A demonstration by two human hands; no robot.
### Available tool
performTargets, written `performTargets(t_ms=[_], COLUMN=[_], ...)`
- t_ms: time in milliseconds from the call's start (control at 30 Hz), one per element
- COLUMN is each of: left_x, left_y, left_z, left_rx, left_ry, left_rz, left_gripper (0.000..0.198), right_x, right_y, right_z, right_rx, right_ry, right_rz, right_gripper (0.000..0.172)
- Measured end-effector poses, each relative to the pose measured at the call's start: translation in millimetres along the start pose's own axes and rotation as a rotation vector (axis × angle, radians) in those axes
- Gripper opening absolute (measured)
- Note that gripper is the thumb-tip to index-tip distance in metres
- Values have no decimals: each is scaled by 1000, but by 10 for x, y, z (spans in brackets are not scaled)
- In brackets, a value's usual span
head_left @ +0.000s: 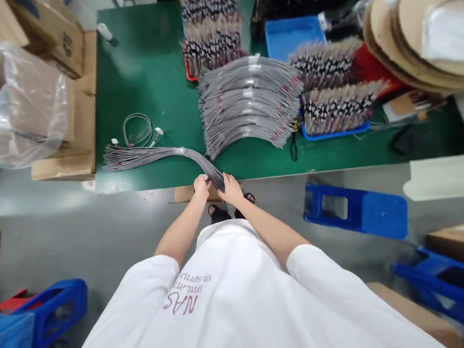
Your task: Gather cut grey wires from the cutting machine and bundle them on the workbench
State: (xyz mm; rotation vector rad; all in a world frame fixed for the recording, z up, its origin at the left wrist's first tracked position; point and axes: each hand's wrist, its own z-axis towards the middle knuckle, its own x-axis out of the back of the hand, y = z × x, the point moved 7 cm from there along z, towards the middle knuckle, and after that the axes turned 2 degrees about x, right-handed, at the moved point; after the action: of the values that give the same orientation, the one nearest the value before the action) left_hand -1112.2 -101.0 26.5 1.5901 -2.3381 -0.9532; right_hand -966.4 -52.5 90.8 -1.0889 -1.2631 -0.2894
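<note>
A long bundle of grey cables (146, 153) lies along the front of the green table, and its right end bends down over the edge toward me. My right hand (231, 189) is closed around that end. Just left of it, my left hand (202, 186) is closed with a small white round piece (203, 177) at its fingertips, too small to name surely. A white band wraps the bundle's middle. Behind the bundle lies a single coiled cable (137, 128) with white connectors. Taped grey cable bundles (250, 104) are laid in rows beyond my hands.
Trays of dense dark-and-white cable ends (213, 46) stand at the back, with more at the right (337, 108). A blue tray (295, 35) and cardboard discs (414, 38) are behind. Cartons (74, 129) border the table's left; a blue stool (354, 209) lies on the floor.
</note>
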Motion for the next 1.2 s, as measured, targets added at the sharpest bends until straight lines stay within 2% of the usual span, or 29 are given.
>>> performTargets(t_ms=[67,133,200,300,400,467,500,567,633,700,767,833,867,933,1033,1100,1167,1200], left_x=[68,138,198,258,226,47,-106,-523,-1062,-1639,-2162,-2548,-2677,-2811,-2789,-2704,-2611,-2562], left_y=[-24,-69,-100,-46,51,-59,-205,-668,-1316,-2074,-2778,-3320,-3528,-3823,-4066,-4160,-4252,-4309], left_z=[-10,-48,-120,-309,-708,-1147,-1398,-1888,-2304,-2677,-3075,-3440,-3575,-3694,-3634,-3557,-3474,-3424], left_rx=[-7,-22,-53,-140,-292,-407,-461,-556,-633,-667,-741,-885,-962,-982,-759,-645,-593,-564], left_ry=[8,27,62,142,230,232,196,30,-253,-580,-858,-1053,-1130,-1249,-1359,-1372,-1368,-1370], left_rz=[44,74,96,153,288,443,538,745,946,1108,1279,1481,1585,1712,1801,1871,1953,1996], left_gripper=[36,37,38,38,38,36,34,33,32,34,42,54,61,70,73,66,58,54], right_x=[180,372,524,629,644,659,685,725,886,1010,1150,1327,1419,1533,1674,1731,1697,1625], right_y=[228,540,887,1463,1978,2108,2081,1861,1840,2069,2444,2811,2990,3312,3805,4080,4309,4418], right_z=[-128,-403,-797,-1437,-1992,-2374,-2567,-2878,-2975,-2985,-3095,-3363,-3545,-3924,-4440,-4744,-5039,-5205], right_rx=[-35,-64,-85,-157,-326,-480,-558,-693,-751,-793,-839,-839,-826,-798,-636,-580,-644,-735], right_ry=[67,138,176,159,100,23,-20,-201,-163,-53,168,401,539,692,931,1076,1225,1326], right_rz=[94,168,218,294,481,776,965,1423,1581,1715,1919,2047,2107,2204,2250,2178,2061,1994], right_gripper=[75,68,64,60,55,48,43,33,30,32,31,28,26,23,33,36,33,31])
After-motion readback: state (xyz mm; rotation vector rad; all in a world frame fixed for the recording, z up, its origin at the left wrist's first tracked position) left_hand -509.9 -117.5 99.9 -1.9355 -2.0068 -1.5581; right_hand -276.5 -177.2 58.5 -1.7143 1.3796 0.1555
